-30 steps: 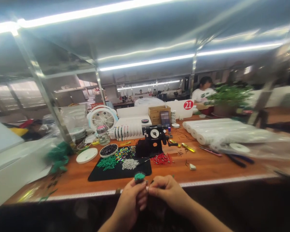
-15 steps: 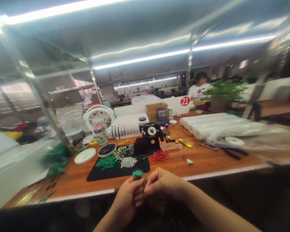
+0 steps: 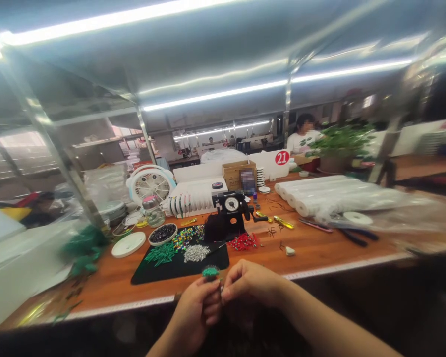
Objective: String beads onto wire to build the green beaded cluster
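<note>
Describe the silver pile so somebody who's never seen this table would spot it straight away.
Start at the wooden table and find the black mat near its front edge. On the mat, the silver pile lies right of the green pile and in front of the multicoloured beads. Unlike them, it is silvery all over.

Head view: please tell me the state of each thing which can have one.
Left hand, closed on green-tipped bundle
Right hand, fingers pinched together
Bead dish, filled
White disc, lying flat
Cardboard box, open on top
Overhead light, lit
Fan, cannot tell if running
Dark-handled tool, handles spread
</note>
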The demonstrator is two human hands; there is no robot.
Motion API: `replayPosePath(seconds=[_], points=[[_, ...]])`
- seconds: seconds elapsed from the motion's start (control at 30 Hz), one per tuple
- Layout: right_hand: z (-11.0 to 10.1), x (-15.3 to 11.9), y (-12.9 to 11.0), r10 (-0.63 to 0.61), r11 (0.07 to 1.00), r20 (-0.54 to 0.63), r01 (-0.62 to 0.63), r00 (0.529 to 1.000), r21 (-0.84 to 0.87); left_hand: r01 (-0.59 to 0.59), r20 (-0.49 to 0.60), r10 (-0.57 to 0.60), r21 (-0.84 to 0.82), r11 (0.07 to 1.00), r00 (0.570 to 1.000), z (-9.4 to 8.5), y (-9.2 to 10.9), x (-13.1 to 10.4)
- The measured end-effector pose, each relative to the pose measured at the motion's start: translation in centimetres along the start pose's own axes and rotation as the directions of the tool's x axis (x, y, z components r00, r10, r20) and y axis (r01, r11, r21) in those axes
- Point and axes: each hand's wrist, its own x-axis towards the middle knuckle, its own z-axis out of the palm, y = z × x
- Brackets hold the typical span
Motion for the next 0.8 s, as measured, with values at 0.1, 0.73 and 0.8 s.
replayPosePath(seconds=[0.1,0.73,0.8], points=[[0.0,0.0,0.1,-0.031,0.998,-0.045,0.029,0.999,-0.048,-0.099,-0.030,0.101,0.064,0.993,0.994,0.0,-0.2,0.0],[1.4,-0.9,1.6,-0.324,0.893,-0.275,0.197,0.905,-0.404,-0.284,0.047,0.281,0.228,0.931,0.958,0.2,-1.7,0.2],[1.4,-1.0,2.2,-0.322,0.892,-0.284,0.189,0.903,-0.410,-0.272,0.008,0.272,0.064,0.960,0.962,0.6,-2.0,0.0]])
